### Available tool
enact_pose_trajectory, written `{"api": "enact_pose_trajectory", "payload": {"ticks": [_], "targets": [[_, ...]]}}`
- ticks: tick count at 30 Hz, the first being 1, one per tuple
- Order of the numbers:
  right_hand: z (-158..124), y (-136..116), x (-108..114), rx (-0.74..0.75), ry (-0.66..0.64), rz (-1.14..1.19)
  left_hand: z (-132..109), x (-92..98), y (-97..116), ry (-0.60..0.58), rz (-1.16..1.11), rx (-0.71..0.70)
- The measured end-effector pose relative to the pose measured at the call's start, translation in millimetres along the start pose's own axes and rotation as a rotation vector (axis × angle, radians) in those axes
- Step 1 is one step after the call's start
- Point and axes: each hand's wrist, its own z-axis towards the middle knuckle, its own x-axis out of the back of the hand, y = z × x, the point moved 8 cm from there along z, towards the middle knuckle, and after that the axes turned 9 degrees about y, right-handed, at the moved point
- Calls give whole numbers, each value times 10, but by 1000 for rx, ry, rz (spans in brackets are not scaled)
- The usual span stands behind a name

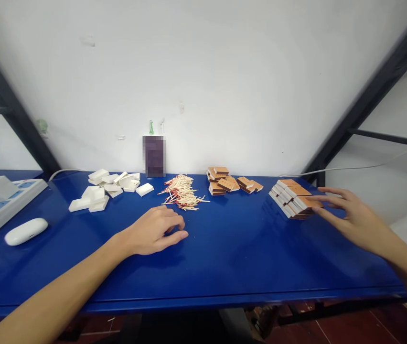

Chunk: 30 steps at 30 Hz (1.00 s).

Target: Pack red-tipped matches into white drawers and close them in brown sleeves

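My right hand [350, 217] is at the right, its fingers apart and reaching to the near right side of a block of stacked matchboxes [293, 197]; I cannot tell whether the fingertips touch it. My left hand [158, 230] hovers or rests over the blue table with loosely curled fingers, thumb apart, and nothing in it. Just beyond it lies a heap of loose matches [182, 192] with red heads. A small pile of brown matchbox sleeves [225, 180] sits between the matches and the stacked block. White matchbox trays [96, 193] lie scattered to the left.
A white power strip [13, 196] with plugs and a white oval case [26, 231] occupy the left end of the blue table [218, 263]. A blurred dark rectangle [155, 155] stands against the wall. Dark metal posts [364, 91] frame both sides, and a thin cable runs along the right.
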Motion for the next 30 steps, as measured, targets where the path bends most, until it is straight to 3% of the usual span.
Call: {"api": "enact_pose_trajectory", "payload": {"ticks": [14,17,20,22,24,27,30], "targets": [[-16,106,-167,-155,121,-31,13,19,3,-1,34,20],[-45,-36,-117,-96,119,-63,16,15,-8,1,39,22],[-113,-294,118,-24,353,-71,21,5,-72,21,70,49],[-145,-534,147,65,400,11,23,9,-163,63,116,97],[-115,-805,-31,167,237,142,19,22,-278,111,158,160],[-11,-1187,-424,312,-44,159,-5,99,-482,185,217,247],[209,-1403,-734,358,-128,126,-98,305,-769,270,340,331]]}}
